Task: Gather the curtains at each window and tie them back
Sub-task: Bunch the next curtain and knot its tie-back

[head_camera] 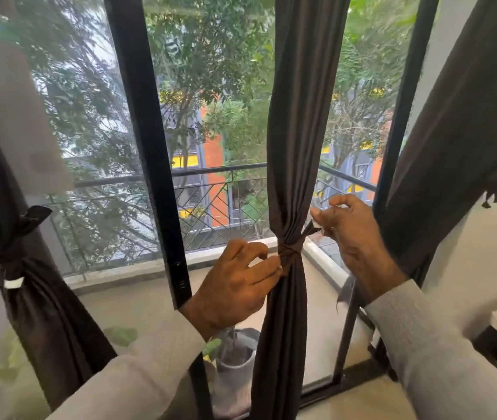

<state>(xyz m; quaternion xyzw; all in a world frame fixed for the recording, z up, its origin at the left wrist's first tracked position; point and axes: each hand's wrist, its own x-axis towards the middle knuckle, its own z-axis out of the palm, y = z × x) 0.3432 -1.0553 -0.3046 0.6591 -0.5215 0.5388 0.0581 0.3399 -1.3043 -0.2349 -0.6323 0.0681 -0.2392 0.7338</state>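
The middle curtain (297,140) hangs gathered before the window, cinched by a tie band (289,251). The left hand (235,286) pinches the knot; the right hand (351,234) pinches the band's free end. Soft, light cloth; best held at the band's ends.

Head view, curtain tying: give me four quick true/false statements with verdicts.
1. The middle curtain is cinched by a tie. True.
2. The right hand rests flat on the balcony railing. False: it pinches the tie's end beside the curtain.
3. The left curtain is already tied back. True.
4. The left hand hangs away from the fabric. False: its fingers pinch at the knot.
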